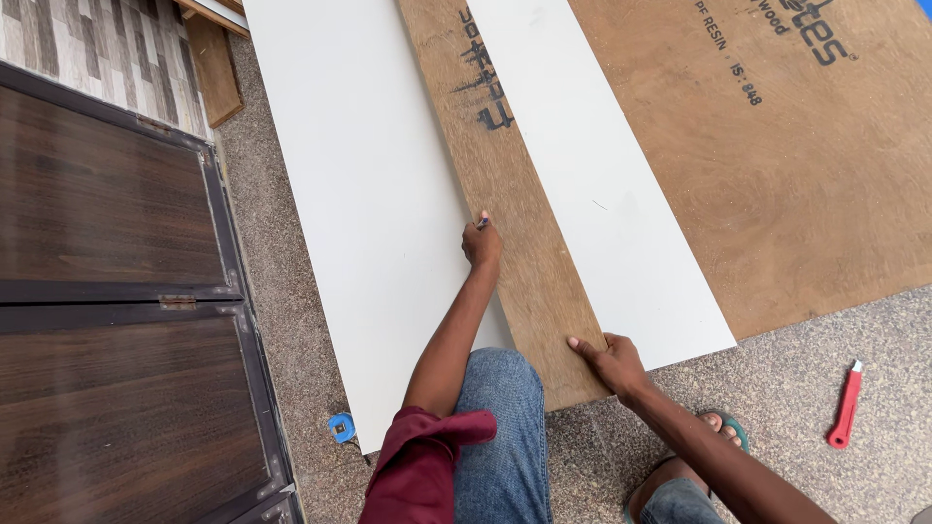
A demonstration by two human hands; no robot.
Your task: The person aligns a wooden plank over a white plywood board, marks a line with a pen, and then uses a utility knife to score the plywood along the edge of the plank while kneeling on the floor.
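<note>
A long wooden plank (505, 184) lies on the floor between a wide white laminate sheet (369, 213) and a narrower white strip (602, 204). My left hand (482, 243) is closed around a small pen or pencil, its tip at the plank's left edge where it meets the white sheet. My right hand (610, 361) presses flat on the plank's near end, fingers spread. My knee in blue jeans (500, 427) rests just below the sheets.
A large plywood board (806, 165) lies under the strip at the right. A red utility knife (846, 406) sits on the speckled floor at right. A blue tape measure (341, 427) lies near the sheet's corner. Dark wood door panels (116, 291) fill the left side.
</note>
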